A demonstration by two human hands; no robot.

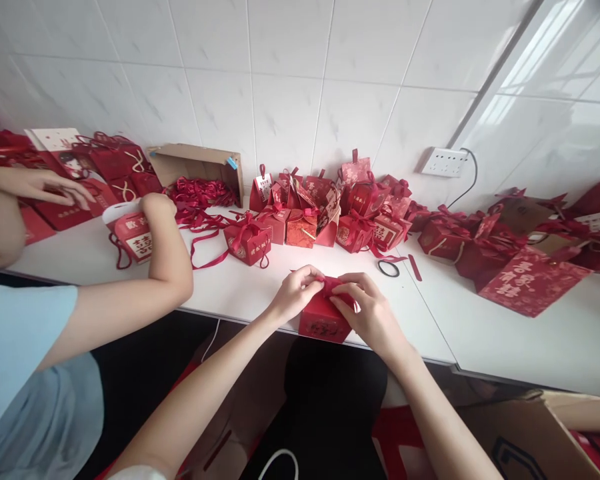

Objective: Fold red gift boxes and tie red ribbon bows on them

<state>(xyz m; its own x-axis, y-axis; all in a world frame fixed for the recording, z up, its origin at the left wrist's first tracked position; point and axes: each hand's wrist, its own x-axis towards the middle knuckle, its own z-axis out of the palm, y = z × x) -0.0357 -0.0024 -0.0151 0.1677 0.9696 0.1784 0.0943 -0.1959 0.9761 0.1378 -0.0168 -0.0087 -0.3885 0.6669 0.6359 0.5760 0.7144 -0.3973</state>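
A small red gift box (323, 320) stands at the near edge of the white table (260, 280). My left hand (296, 291) pinches the red ribbon (334, 285) on top of the box from the left. My right hand (370, 310) grips the same ribbon and the box top from the right. Both hands are closed on it. A finished red box with a bow (248, 241) sits a little beyond my left hand.
Several red gift boxes (330, 213) line the tiled wall. A cardboard box (200, 167) holds red ribbons. A black ring (389, 269) lies right of my hands. A co-worker's arm (145, 287) at left holds a red box (135, 237). Larger red bags (530, 280) fill the right.
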